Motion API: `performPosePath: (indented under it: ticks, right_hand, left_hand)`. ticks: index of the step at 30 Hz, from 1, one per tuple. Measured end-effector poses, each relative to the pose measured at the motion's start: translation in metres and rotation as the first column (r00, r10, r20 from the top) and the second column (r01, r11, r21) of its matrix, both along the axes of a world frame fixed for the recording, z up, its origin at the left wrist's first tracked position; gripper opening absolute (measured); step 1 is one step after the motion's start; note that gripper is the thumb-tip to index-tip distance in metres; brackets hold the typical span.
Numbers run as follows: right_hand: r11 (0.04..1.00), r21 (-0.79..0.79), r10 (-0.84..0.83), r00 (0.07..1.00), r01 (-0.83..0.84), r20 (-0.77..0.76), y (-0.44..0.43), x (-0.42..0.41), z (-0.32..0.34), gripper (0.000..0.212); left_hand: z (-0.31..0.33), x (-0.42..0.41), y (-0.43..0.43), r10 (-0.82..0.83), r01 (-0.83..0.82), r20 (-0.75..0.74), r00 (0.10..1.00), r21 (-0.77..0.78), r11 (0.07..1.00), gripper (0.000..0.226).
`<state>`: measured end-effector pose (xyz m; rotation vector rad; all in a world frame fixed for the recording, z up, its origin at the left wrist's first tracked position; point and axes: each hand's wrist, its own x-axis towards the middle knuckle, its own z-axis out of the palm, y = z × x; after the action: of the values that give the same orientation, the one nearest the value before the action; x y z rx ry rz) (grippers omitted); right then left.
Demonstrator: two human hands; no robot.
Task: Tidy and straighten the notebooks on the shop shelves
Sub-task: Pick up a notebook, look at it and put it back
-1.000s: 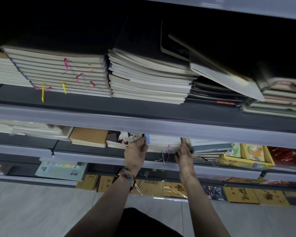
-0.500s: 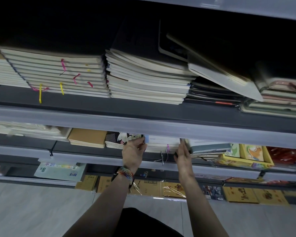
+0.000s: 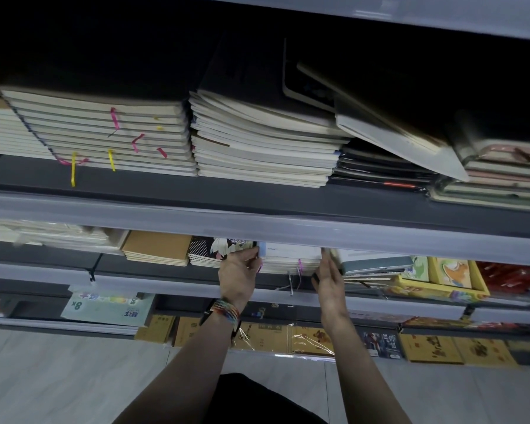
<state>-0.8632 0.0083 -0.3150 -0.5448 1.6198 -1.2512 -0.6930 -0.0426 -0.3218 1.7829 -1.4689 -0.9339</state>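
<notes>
A low stack of white notebooks (image 3: 291, 257) with thin ribbon markers hanging from its front lies on the second shelf, partly hidden under the shelf lip (image 3: 288, 232) above it. My left hand (image 3: 238, 272) grips the stack's left side, thumb at its top corner. Against the stack's right side presses my right hand (image 3: 329, 278), with its fingers straight. On the shelf above, a dark notebook (image 3: 395, 130) leans tilted across the neighbouring stacks.
The upper shelf holds a cream stack with coloured ribbons (image 3: 104, 139), a white stack (image 3: 263, 148) and a black stack (image 3: 380, 174). Brown notebooks (image 3: 156, 249) and a floral cover (image 3: 221, 248) lie left of my hands, a grey-green notebook (image 3: 377, 264) and a yellow box (image 3: 441, 281) right.
Both hands stay at the two sides of the white stack. The right hand has closed in slightly against it.
</notes>
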Motion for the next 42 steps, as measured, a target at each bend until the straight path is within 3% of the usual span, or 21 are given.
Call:
performPosePath:
  ticks: [10,18,22,26,33,42]
  right_hand:
    - [1.0,-0.004,-0.022,1.0,0.022,0.021,0.0,0.002,0.007,0.078]
    - [0.998,0.055,-0.031,0.999,0.03,0.016,0.002,0.001,0.011,0.073]
    - [0.998,0.052,-0.026,1.0,0.025,0.012,0.007,0.001,0.017,0.071]
    - [1.0,0.004,-0.018,1.0,0.018,-0.01,0.011,0.0,0.027,0.058]
    - [0.997,-0.075,-0.02,0.999,0.017,-0.034,0.024,-0.005,0.058,0.037]
    - [0.982,-0.182,-0.068,0.995,0.053,-0.073,0.061,-0.027,0.091,0.033]
  left_hand:
    - [0.003,0.001,0.0,-0.036,0.036,0.042,0.998,-0.004,0.999,0.031]
    - [0.01,0.003,0.0,-0.104,0.104,-0.016,0.994,0.014,0.995,0.033]
    - [0.019,0.002,0.002,-0.054,0.055,-0.082,0.995,0.019,0.998,0.036]
    - [0.028,0.001,0.005,0.005,-0.003,-0.106,0.994,0.022,1.0,0.034]
    - [0.05,-0.008,0.02,-0.058,0.047,-0.19,0.98,-0.065,0.997,0.031]
    - [0.094,-0.029,0.051,-0.129,0.101,-0.213,0.968,-0.135,0.986,0.023]
